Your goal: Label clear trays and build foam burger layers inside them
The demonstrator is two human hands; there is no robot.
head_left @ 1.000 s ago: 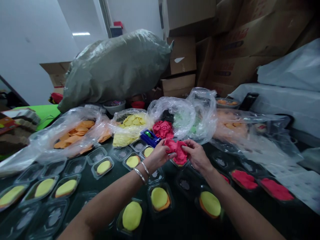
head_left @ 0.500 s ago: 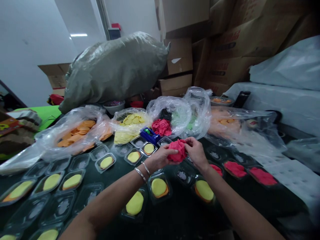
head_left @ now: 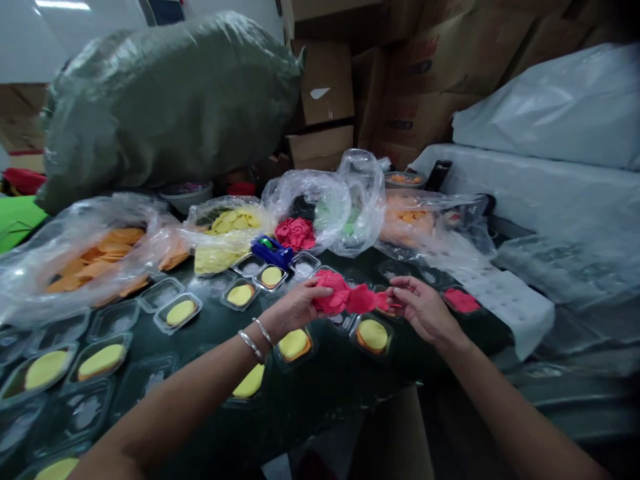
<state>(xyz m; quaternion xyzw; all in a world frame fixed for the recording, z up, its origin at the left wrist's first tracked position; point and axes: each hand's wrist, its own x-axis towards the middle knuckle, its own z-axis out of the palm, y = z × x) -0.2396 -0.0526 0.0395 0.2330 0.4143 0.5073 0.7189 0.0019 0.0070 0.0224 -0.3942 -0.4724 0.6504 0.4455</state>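
Note:
My left hand (head_left: 295,308), with two silver bangles at the wrist, is closed around a loose bunch of thin pinkish-red, wavy-edged pieces (head_left: 333,293). From the bunch a red piece (head_left: 361,299) stretches out to the right. Its far end reaches the fingertips of my right hand (head_left: 420,308), where thumb and index finger close on it while the other fingers are loosely curled. Below the pieces is a clear tray holding a yellow disc (head_left: 372,335) over an orange one. Another red piece (head_left: 461,300) lies in a tray right of my right hand.
Clear trays with yellow discs (head_left: 103,361) cover the left of the dark table. Behind stand plastic bags of orange pieces (head_left: 107,250), yellow pieces (head_left: 234,221) and red pieces (head_left: 295,233), plus a blue tape dispenser (head_left: 273,252). A large grey-green sack (head_left: 175,107) and cartons (head_left: 327,83) rise behind.
My right hand has moved right, away from my left, drawing a red piece out from the bunch. The view has turned right and tilted down, showing the table's front edge.

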